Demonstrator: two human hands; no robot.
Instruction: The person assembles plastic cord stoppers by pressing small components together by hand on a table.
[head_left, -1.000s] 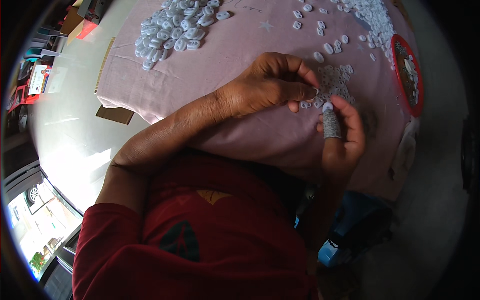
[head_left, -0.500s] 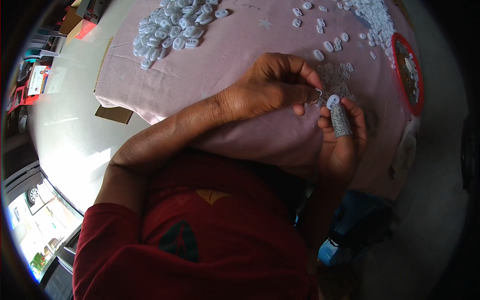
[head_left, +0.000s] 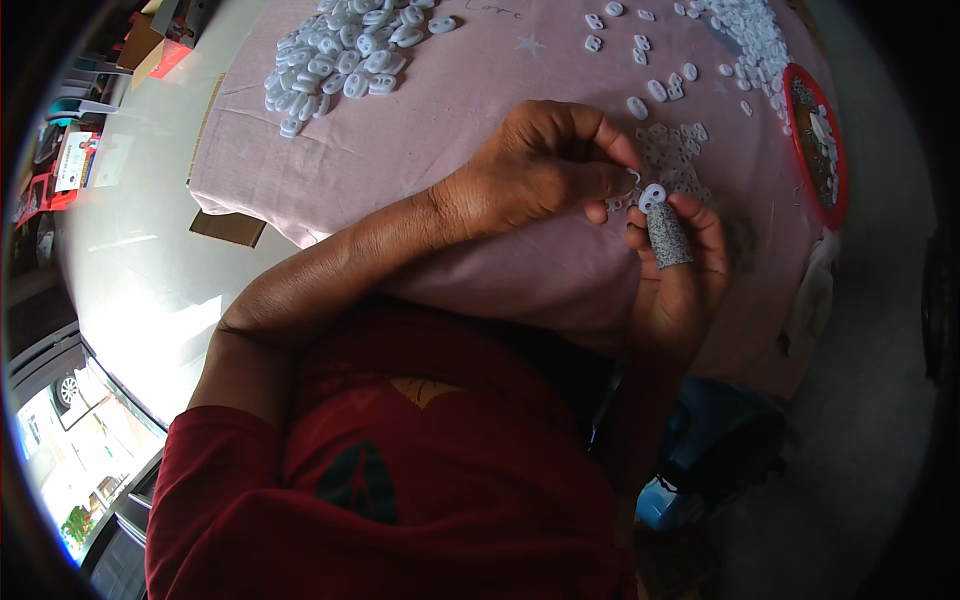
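Note:
My left hand (head_left: 540, 170) is curled, its fingertips pinching a small bent metal hook (head_left: 634, 178). My right hand (head_left: 680, 260) holds a small white oval plastic piece (head_left: 652, 196) with two holes between thumb and fingers; a grey speckled sleeve (head_left: 668, 238) covers one finger. The hook's tip sits right at the white piece. Both hands hover above a pink cloth (head_left: 440, 130) over the table.
A heap of white oval pieces (head_left: 340, 55) lies at the cloth's far left. More white pieces (head_left: 740, 30) are scattered at the far right, beside a red-rimmed round tray (head_left: 815, 140). A cardboard scrap (head_left: 228, 228) pokes out under the cloth. A blue object (head_left: 700, 460) sits below.
My right hand has lifted the white piece off the cloth and turned it up toward my left hand's fingertips; the two hands now meet.

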